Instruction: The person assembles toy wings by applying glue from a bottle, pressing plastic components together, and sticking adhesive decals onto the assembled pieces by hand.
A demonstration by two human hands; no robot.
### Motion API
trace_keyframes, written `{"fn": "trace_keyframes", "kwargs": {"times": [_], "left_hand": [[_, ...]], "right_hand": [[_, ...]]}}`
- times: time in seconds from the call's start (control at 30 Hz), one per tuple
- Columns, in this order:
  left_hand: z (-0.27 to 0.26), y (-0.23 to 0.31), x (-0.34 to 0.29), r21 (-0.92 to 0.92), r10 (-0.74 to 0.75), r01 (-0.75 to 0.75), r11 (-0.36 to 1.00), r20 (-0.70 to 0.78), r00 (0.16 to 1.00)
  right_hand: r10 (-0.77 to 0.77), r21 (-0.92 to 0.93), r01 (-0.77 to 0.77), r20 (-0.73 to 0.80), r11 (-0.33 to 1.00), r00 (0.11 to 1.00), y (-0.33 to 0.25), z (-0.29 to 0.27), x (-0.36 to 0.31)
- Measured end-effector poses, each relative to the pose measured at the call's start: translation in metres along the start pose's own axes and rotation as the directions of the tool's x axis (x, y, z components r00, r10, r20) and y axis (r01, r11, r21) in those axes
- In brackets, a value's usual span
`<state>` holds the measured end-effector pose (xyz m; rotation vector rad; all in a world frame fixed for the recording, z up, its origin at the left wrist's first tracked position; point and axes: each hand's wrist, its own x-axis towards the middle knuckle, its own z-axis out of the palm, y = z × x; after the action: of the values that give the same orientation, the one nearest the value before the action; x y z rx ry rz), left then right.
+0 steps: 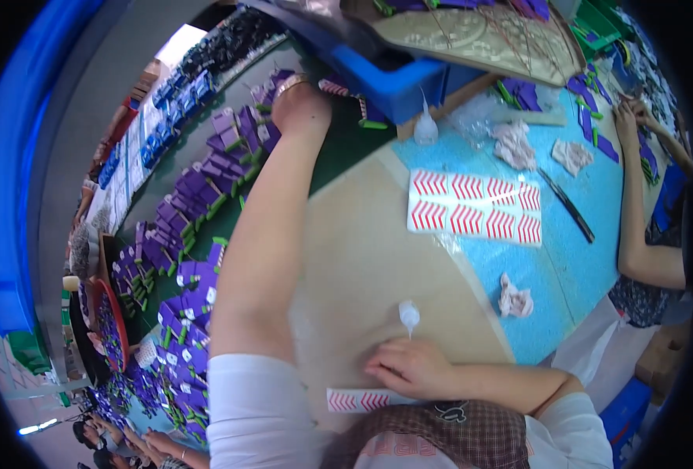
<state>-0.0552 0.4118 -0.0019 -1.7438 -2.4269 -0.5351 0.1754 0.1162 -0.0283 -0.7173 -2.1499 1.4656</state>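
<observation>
My left arm stretches far forward over the green belt, and my left hand (pixel 303 108) is among the purple and green plastic pieces (pixel 225 133) there. Its fingers are hidden behind the back of the hand, so any hold is out of sight. Close to my body, my right hand (pixel 413 369) rests on the tan tabletop, fingers loosely bent and slightly apart, with nothing seen in them. Just beyond it is a small white squeeze bottle (pixel 409 314), its thin nozzle toward the hand. A strip of red chevron stickers (pixel 360 400) lies beside that hand, partly covered by my clothing.
A larger chevron sticker sheet (pixel 475 207) spans the tan top and blue mat (pixel 573 270). Around it are black tweezers (pixel 567 206), crumpled cloths (pixel 514 297) and a second needle-tipped bottle (pixel 425 125). A blue bin (pixel 397 82) stands ahead; another person's arm (pixel 636 211) is at right.
</observation>
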Motion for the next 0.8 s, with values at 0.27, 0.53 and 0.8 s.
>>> {"fn": "trace_keyframes", "kwargs": {"times": [0.27, 0.53, 0.8], "left_hand": [[-0.023, -0.070, 0.066, 0.020, -0.239, 0.238, 0.971, 0.091, 0.967], [-0.176, -0.074, -0.197, -0.563, -0.196, 0.528, 0.636, 0.544, 0.816], [-0.158, -0.037, -0.383, -0.749, -0.013, 0.544, 0.377, 0.583, 0.812]], "right_hand": [[0.025, 0.128, -0.029, 0.038, 0.991, 0.999, -0.001, -0.003, 0.000], [0.173, 0.561, -0.113, -0.054, 0.820, 0.984, 0.000, 0.005, -0.013], [0.295, 0.328, -0.392, 0.308, 0.859, 0.904, -0.033, -0.017, -0.014]]}}
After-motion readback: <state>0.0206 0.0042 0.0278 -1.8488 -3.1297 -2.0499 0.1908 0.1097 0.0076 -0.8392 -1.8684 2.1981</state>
